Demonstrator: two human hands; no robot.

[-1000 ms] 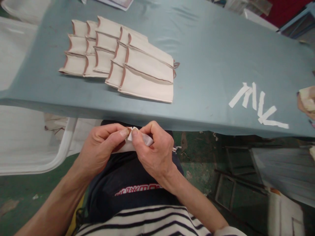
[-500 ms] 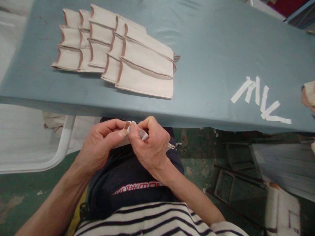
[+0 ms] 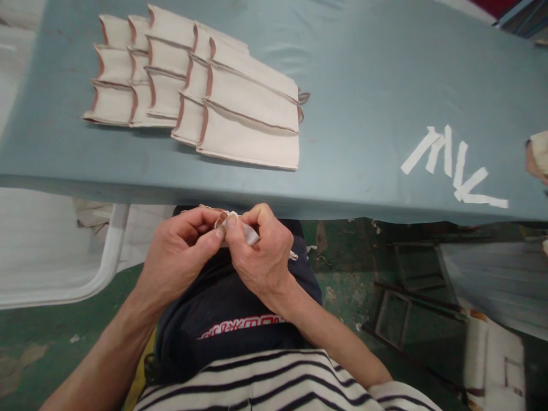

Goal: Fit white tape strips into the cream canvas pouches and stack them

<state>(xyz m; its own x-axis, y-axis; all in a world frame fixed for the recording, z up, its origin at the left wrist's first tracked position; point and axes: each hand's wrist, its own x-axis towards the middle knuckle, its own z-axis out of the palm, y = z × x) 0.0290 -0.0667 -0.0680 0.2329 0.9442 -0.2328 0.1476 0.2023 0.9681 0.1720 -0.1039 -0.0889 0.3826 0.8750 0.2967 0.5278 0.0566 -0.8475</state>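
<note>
Below the blue table [image 3: 363, 85], left hand [image 3: 180, 254] and right hand [image 3: 262, 257] pinch a cloth piece [image 3: 250, 234], mostly hidden.

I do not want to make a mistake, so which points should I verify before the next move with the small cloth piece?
1. Grip of left hand on small cloth piece: ok, pinched.
2. Grip of right hand on the same piece: ok, pinched.
3. Piece held below the table edge, over the lap: ok.
4. Condition of the pinched corner: cannot tell, fingers hide it.
5. The cream pouches lie fanned on the table, back from its edge: ok.
6. The white tape strips lie apart from another person's hand: ok.
</note>
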